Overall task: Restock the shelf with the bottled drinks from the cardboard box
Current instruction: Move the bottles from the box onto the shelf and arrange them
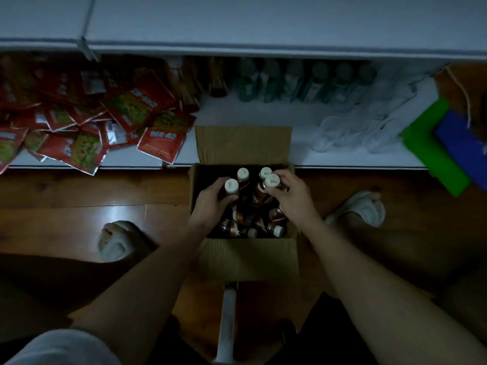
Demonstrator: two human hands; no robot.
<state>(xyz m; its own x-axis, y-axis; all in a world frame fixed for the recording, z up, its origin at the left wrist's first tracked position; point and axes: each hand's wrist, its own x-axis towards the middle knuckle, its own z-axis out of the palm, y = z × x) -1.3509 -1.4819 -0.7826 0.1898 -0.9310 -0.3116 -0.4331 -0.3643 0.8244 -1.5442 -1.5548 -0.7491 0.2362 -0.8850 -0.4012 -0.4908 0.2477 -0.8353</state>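
Reaching into the open cardboard box at the centre of the frame, both hands are at the bottles inside. The left hand has its grip closed around the neck of an upright bottle with a white cap at the left side of the box. The right hand has its grip closed around a second white-capped bottle, which tilts slightly toward the upper left. Two more upright bottles stand just behind these, toward the far wall of the box. Several brown bottles lying on their sides fill the near part of the box, between the two wrists.

The box rests on the wooden floor, its far flap raised against the edge of the white lower shelf. On this shelf, red snack packets are heaped at the upper left of the frame. A row of green bottles stands at the back, at upper centre. Clear bottles lie to the right of the box flap. A green and blue item sits at the right edge; what it is cannot be told.
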